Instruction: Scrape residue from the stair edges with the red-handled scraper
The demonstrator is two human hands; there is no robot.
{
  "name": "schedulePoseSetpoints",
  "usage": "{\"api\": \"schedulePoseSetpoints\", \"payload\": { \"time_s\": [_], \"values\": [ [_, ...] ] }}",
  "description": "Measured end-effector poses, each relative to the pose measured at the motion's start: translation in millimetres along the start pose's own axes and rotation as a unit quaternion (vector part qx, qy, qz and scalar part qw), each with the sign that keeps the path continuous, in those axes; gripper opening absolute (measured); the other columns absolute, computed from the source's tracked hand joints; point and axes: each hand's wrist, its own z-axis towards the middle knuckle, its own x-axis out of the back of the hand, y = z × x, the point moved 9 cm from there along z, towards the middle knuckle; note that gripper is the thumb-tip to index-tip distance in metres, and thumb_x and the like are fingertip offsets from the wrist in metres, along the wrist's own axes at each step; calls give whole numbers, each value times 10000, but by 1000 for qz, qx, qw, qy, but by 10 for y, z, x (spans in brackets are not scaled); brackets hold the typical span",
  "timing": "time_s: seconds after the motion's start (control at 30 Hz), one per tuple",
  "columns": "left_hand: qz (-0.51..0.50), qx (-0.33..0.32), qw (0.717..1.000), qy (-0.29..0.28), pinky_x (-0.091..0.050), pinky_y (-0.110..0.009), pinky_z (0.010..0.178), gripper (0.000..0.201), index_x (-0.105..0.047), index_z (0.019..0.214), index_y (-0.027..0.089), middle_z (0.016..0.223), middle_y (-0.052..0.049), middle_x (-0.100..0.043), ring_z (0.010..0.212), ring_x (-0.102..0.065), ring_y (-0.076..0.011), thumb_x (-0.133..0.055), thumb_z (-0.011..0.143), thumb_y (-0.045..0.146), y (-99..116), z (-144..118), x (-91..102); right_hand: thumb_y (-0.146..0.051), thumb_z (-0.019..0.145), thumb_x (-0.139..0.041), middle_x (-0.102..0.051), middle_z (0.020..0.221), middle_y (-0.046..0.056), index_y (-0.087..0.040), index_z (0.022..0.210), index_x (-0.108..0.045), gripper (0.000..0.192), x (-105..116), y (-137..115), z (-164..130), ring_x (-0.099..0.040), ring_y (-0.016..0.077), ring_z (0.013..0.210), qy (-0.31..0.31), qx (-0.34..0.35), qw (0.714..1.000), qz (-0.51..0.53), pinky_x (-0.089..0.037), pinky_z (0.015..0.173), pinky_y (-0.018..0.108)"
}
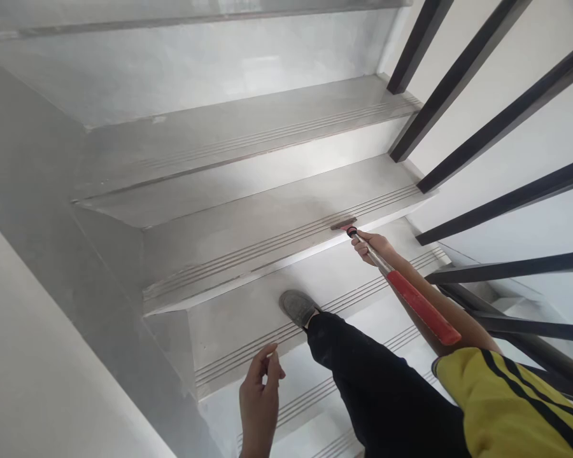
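The right hand (370, 245) is gripping the long-handled scraper (401, 286), its blade (344, 224) lying flat on the far stair nosing (286, 238), the left hand (260, 397) hanging loosely curled, holding nothing; keeping the blade flat appears advisable.

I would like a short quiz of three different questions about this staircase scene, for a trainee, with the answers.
1. True or false: the scraper blade rests on the grooved edge of a step.
2. Which hand holds the scraper? A) left B) right
3. Fill in: the scraper handle's grip is ___ in colour.

Key: 1 true. 2 B: the right hand holds the metal shaft, and the left hand holds nothing. 3 red.
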Motion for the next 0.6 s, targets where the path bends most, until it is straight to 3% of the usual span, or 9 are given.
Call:
{"api": "schedulePoseSetpoints", "payload": {
  "time_s": [0.2, 0.4, 0.6],
  "values": [
    [-2, -3, 1000, -11, -362, -226, 503, 528, -641, 930, 187, 540, 23, -535, 513, -457, -120, -530, 700, 649, -27, -11, -20, -307, 933, -365, -404, 568, -40, -164, 771, -403, 219, -21, 183, 40, -288, 23, 345, 37, -42, 998, 3, -229, 258, 117],
    [-2, 1, 1000, -6, -360, -222, 506, 518, -636, 934, 193, 540, 30, -529, 507, -446, -114, -535, 700, 644, -54, -57, -24, -261, 954, -301, -351, 551, -55, -169, 801, -397, 203, -236, 168, 57, -291, 23, 346, -5, -53, 995, 89, -259, 280, 104],
    [3, -6, 1000, 1, -361, -237, 518, 555, -638, 927, 189, 536, 24, -526, 514, -452, -128, -509, 690, 673, -20, -60, -26, -254, 952, -299, -350, 563, -49, -166, 804, -394, 196, -283, 128, 104, -296, 24, 359, -2, -29, 993, 116, -286, 290, 101]
  ]
}}
